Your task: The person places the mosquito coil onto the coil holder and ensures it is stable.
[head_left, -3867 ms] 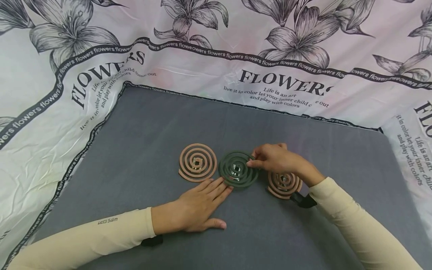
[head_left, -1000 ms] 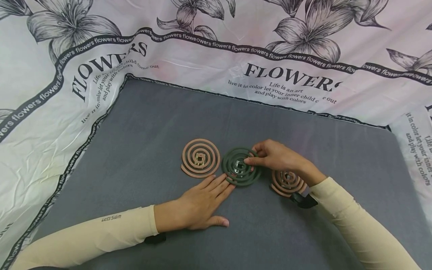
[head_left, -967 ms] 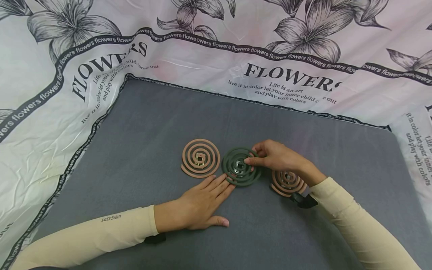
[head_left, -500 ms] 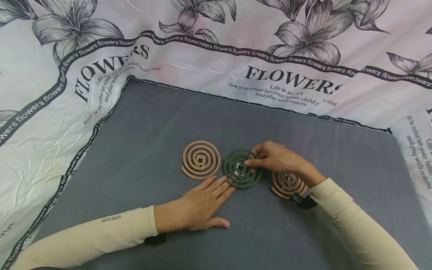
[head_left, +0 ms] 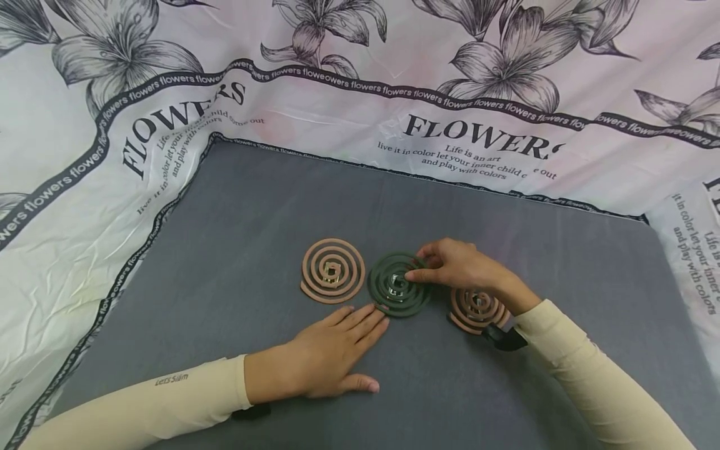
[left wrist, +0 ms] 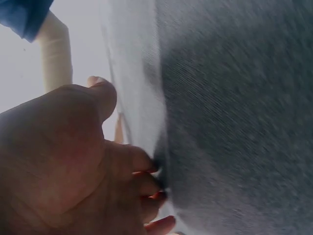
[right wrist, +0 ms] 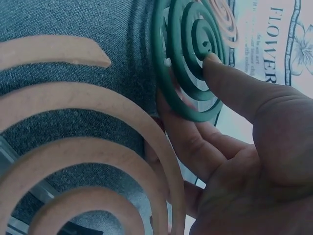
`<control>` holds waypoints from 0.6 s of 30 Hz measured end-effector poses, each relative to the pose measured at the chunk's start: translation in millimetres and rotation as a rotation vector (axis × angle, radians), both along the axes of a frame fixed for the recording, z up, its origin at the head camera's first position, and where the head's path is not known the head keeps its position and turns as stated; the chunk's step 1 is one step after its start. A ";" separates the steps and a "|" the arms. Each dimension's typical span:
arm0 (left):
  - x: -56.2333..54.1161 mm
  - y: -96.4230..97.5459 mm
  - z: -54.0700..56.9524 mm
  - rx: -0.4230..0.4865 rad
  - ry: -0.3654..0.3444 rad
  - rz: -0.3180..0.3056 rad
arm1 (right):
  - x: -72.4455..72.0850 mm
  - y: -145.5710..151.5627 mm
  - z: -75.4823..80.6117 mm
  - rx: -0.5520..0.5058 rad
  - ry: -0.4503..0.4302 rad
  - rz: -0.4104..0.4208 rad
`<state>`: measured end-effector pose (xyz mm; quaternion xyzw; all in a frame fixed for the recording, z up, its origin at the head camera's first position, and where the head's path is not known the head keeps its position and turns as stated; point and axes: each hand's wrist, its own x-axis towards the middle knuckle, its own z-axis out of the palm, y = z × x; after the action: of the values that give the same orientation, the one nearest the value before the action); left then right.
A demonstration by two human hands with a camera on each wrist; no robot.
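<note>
A green mosquito coil point(head_left: 388, 306) lies in the middle of the grey table, between two tan ones. My right hand point(head_left: 464, 265) pinches its right side, thumb on top near the centre and fingers at the outer rim; the right wrist view shows some fingers behind the green coil point(right wrist: 161, 49). My left hand point(head_left: 323, 359) rests palm down on the cloth with fingers straight, fingertips right at the coil's near rim. To the left lies a tan mosquito coil point(head_left: 306, 272). The right tan mosquito coil point(head_left: 467, 326) is partly hidden under my right hand and wrist.
Small shiny stands show at the coils' centres. The grey table surface point(head_left: 270, 200) is bordered at the back and left by a white flower-printed cloth point(head_left: 337, 112). A black wrist strap point(head_left: 503, 337) sits beside the right tan coil.
My left hand has drawn back slightly toward me from the green coil's near rim. The right hand keeps its pinch on that coil. The head view has shifted a little.
</note>
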<state>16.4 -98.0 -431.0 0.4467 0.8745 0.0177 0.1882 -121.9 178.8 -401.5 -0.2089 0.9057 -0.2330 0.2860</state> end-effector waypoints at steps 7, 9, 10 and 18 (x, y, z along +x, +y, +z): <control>16.8 -6.4 11.4 -0.040 -0.001 -0.031 | 0.3 2.2 -0.3 0.016 0.057 0.009; 20.5 -7.9 13.9 -0.036 0.002 -0.045 | 1.3 4.3 0.3 0.010 0.079 0.009; 22.4 -8.6 15.1 -0.030 0.004 -0.054 | 2.4 5.5 0.6 0.005 0.096 0.007; 26.6 -19.1 24.7 0.121 0.044 -0.123 | 22.2 17.0 11.2 -0.101 0.275 -0.021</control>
<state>42.9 -117.1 -406.3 0.5105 0.8466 0.0489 0.1424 -99.6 195.9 -390.3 -0.2434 0.9256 -0.2505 0.1459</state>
